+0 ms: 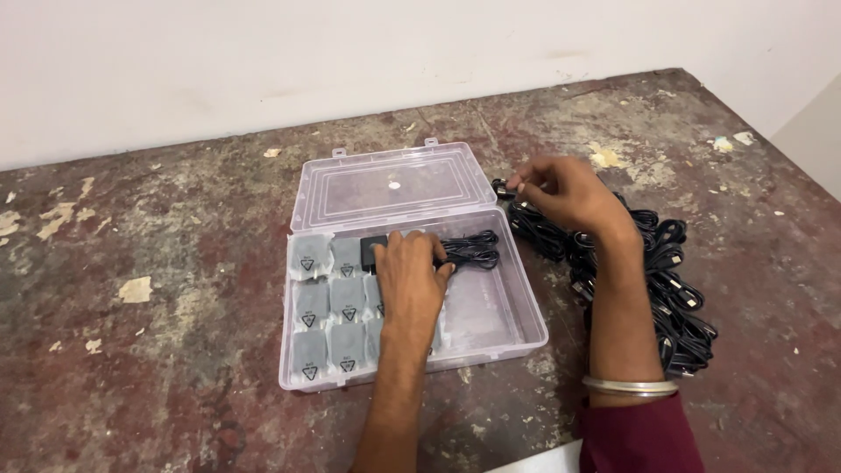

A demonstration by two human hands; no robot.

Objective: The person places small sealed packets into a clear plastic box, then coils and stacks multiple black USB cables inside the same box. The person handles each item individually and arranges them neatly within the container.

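A clear plastic box (517,337) lies open on the table, its lid (394,184) flat behind it. Several small grey bagged packets (312,302) fill its left half in rows. My left hand (410,276) rests inside the box, fingers pressing on a coiled black cable (473,250) next to a black adapter (373,250). My right hand (561,188) is to the right of the lid, fingers pinched on a coiled black cable end (501,188) lifted from a pile of black cables (670,280).
The worn, stained table (175,289) stretches left and front of the box, with paint flakes scattered on it. A white wall (263,61) runs behind. A white sheet corner (543,460) shows at the front edge.
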